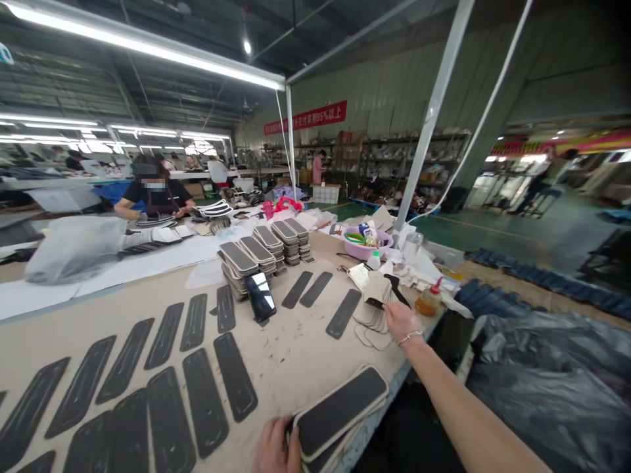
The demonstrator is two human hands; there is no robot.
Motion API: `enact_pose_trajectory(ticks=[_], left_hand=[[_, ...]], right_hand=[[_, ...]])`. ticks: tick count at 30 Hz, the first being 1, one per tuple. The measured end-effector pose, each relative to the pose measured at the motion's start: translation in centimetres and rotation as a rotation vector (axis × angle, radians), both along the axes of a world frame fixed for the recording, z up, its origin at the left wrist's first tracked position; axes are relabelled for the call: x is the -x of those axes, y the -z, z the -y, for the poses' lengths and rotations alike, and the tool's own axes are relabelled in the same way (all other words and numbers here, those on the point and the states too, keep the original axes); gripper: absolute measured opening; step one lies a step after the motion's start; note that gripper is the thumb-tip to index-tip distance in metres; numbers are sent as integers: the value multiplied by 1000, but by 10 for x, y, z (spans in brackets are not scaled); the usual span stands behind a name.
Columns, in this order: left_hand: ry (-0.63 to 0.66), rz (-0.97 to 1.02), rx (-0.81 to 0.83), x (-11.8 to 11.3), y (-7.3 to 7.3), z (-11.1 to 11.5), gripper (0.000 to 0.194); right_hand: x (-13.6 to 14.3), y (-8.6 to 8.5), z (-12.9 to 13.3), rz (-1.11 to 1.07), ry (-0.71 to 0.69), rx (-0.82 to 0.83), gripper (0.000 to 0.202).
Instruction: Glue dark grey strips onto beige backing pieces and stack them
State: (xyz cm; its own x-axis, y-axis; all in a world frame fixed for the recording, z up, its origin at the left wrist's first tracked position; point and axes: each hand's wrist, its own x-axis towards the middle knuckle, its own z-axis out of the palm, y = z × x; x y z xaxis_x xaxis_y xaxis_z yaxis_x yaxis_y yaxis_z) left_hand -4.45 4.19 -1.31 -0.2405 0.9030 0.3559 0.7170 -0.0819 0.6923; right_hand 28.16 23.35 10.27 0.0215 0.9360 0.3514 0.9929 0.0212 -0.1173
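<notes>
My left hand (277, 447) is at the bottom centre, its fingers closed on the left end of a dark panel with a pale border (342, 412), on a low pile at the table's front edge. My right hand (400, 322), with a bracelet at the wrist, reaches to the right side and pinches a small dark piece (374, 303) above a fan of pale sheets (377, 322). Dark glossy strips (170, 417) lie in rows at the left. Near the middle, a phone (260, 297) leans against stacks of bordered panels (239, 257).
A lilac basin (367, 248) with small items stands beyond my right hand, and a bottle of amber liquid with a red tip (428, 299) beside it. A metal post (434, 112) rises at the table's far right. Across the table a person (156, 194) sits behind a plastic bag (73, 253).
</notes>
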Motion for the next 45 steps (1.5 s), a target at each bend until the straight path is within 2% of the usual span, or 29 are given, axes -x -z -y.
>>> enact_pose_trajectory(ticks=[2, 4, 7, 9, 12, 17, 21, 25, 28, 30, 32, 34, 36, 42, 45], left_hand=[[58, 3, 52, 2, -12, 4, 26], [61, 4, 77, 2, -19, 7, 27], [63, 11, 67, 0, -22, 9, 27], [67, 22, 62, 0, -23, 10, 28], [99, 43, 80, 0, -24, 12, 30], [160, 44, 89, 2, -28, 13, 30], [145, 10, 101, 2, -28, 12, 32], [167, -41, 78, 1, -27, 14, 31], [213, -160, 79, -3, -27, 16, 48], [266, -245, 107, -6, -28, 17, 62], [297, -307, 147, -10, -30, 18, 70], [280, -345, 171, -14, -33, 19, 71], [251, -371, 184, -16, -34, 19, 69], [250, -462, 253, -19, -38, 18, 67], [310, -528, 345, -22, -47, 13, 81]], right_hand=[[3, -9, 35, -37, -82, -123, 47], [16, -12, 78, -37, -216, -165, 42], [56, -2, 142, -21, -484, -104, 35], [88, 10, 172, 0, -659, -41, 33], [127, 26, 194, 26, -791, 20, 28], [159, 42, 203, -18, -800, 144, 17], [167, 46, 203, -86, -878, 259, 28], [140, 41, 176, -207, -825, 253, 33], [101, 39, 136, -205, -780, 272, 78], [78, 40, 110, -131, -784, 393, 101], [63, 42, 88, -53, -789, 549, 112], [57, 44, 73, 8, -805, 662, 118], [56, 44, 65, 48, -838, 702, 120], [55, 44, 60, 84, -845, 629, 114], [54, 46, 59, 112, -866, 656, 117]])
